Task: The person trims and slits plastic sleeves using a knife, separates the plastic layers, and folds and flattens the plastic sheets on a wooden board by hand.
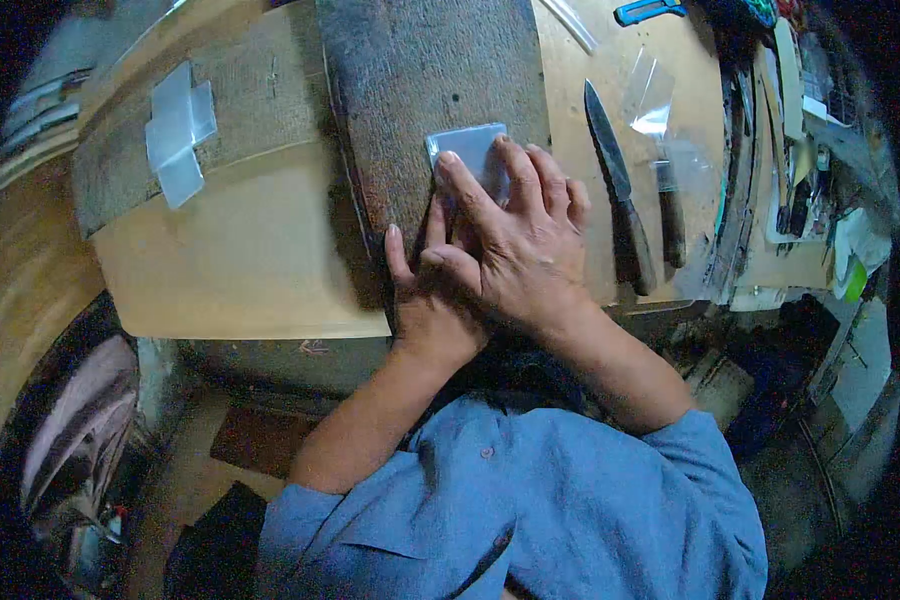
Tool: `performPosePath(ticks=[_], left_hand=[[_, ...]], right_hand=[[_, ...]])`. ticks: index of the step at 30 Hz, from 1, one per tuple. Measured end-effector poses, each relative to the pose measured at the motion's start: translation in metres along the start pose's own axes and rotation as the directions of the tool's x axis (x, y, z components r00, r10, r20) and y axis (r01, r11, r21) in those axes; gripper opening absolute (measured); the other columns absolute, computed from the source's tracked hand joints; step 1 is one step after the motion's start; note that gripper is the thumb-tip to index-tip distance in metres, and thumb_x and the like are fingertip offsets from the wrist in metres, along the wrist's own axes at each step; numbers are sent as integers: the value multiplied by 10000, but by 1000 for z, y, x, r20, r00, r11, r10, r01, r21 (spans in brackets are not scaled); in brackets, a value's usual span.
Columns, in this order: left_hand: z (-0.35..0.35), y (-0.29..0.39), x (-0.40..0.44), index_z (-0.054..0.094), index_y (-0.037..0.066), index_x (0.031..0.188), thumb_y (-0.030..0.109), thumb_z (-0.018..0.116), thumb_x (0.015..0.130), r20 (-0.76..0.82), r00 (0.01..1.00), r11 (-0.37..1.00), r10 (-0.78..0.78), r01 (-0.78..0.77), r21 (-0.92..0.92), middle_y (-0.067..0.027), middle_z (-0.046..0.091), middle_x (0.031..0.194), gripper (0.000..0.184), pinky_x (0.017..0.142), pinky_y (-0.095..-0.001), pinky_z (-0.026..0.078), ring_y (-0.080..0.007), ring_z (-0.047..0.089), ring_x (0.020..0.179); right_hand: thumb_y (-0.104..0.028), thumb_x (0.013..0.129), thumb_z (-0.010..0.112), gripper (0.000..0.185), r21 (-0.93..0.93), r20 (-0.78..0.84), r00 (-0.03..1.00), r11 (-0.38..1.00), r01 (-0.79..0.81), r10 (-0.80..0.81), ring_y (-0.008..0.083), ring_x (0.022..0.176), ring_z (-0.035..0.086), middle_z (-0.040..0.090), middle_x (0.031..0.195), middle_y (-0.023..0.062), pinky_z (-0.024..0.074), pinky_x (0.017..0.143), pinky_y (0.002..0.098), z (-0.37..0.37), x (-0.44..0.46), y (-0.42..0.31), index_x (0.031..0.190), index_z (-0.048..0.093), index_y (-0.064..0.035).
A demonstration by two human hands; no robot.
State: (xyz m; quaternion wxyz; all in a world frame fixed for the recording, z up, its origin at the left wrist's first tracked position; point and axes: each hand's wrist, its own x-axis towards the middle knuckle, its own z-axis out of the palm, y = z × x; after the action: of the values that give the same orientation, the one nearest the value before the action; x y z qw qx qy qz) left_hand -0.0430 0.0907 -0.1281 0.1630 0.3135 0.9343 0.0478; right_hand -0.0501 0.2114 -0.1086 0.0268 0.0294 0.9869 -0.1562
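Observation:
A small stack of clear plastic sheets [473, 143] lies on a dark, worn wooden board [400, 70]. My right hand [525, 225] rests over it, fingers spread and their tips on the plastic. Its thumb reaches across my left hand [435, 310]. That left hand lies partly under the right one, with two fingers visibly stretched forward onto the board; its other fingers are hidden. Right of the board lies a knife [610, 150] with a dark blade and wooden handle. Beside it is a second wooden handle [672, 225].
Translucent film pieces [178, 135] lie on another wooden board [245, 95] at left. Clear plastic scraps [652, 95] and a blue utility cutter [650, 11] are at upper right. Tools and clutter [795, 150] crowd the right edge. The table's front edge [250, 337] runs before me.

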Motion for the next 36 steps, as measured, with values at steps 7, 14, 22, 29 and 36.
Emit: performPosePath(ticks=[7, 14, 22, 29, 36], left_hand=[[-5, 1, -1, 277, 173, 1430, 528, 446, 830, 0, 1000, 997, -16, 16, -81, -96, 215, 1497, 717, 1053, -577, 41, -294, 169, 1382], [-9, -8, -9, 287, 162, 1433, 341, 595, 778, -216, 976, 964, 34, -89, -249, -198, 161, 1490, 745, 1068, -578, 88, -393, 184, 1364], [-17, -8, -4, 148, 123, 1463, 294, 666, 734, -197, 980, 938, -12, -58, -343, -289, 95, 1471, 911, 1087, -570, 63, -459, 95, 1362], [-21, -7, -5, 138, 89, 1457, 251, 661, 745, -144, 989, 929, -34, -22, -371, -268, 67, 1484, 898, 1096, -559, 30, -434, 61, 1376], [-17, 2, -13, 218, 120, 1447, 222, 641, 729, -188, 979, 979, 75, -108, -173, -184, 98, 1510, 840, 1082, -591, 18, -352, 94, 1397]], right_hand=[[-606, 790, 513, 656, 77, 7, 1000, 997, -1, 0, 336, 1213, 339, 357, 1354, 177, 215, 1002, 457, 0, 0, 2, 1338, 461, -249], [-365, 785, 656, 678, 458, -135, 956, 872, -174, 262, 387, 1189, 368, 373, 1306, 230, 273, 1007, 473, -4, -19, 25, 1358, 399, -109], [-241, 839, 615, 622, 693, -65, 917, 679, -242, 393, 365, 1138, 439, 450, 1203, 242, 337, 991, 410, 16, -12, 30, 1334, 347, 23], [-230, 844, 609, 602, 714, -82, 922, 668, -210, 378, 368, 1134, 440, 449, 1190, 242, 340, 992, 412, 17, -14, 31, 1327, 354, 23], [-186, 841, 601, 567, 653, -166, 929, 743, -147, 331, 393, 1142, 417, 426, 1213, 238, 337, 988, 429, 13, -22, 28, 1337, 375, -27]])
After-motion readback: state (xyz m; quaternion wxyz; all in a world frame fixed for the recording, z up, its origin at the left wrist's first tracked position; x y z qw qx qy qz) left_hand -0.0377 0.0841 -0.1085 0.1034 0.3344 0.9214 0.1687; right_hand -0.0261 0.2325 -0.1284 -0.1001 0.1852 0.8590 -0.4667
